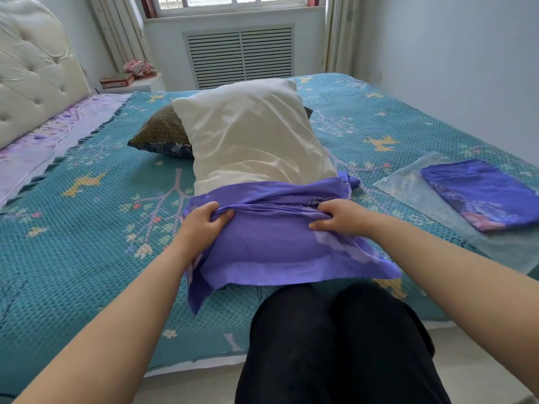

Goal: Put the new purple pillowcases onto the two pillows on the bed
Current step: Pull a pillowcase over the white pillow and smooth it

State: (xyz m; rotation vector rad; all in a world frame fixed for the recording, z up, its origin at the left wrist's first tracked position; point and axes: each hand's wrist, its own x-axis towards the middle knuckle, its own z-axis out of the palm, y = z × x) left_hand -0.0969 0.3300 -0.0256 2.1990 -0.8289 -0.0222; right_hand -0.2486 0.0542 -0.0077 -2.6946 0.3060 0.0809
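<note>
A cream white pillow [250, 135] lies in the middle of the bed, its near end inside a purple pillowcase [271, 246]. The case is bunched into folds across the pillow's lower part. My left hand [201, 225] grips the bunched fabric on the left side, and my right hand [341, 217] grips it on the right. A second pillow [163, 135], dark with a brown honeycomb pattern, lies partly hidden behind the white one. Another purple pillowcase [481, 196] lies folded on a clear plastic bag [408, 185] at the right of the bed.
The bed carries a teal knitted cover [73, 228] over a lilac sheet [35, 141], with a cream tufted headboard [32, 68] at the left. A nightstand [131, 83] with boxes stands by the window. My black-trousered legs [329, 345] press against the bed's near edge.
</note>
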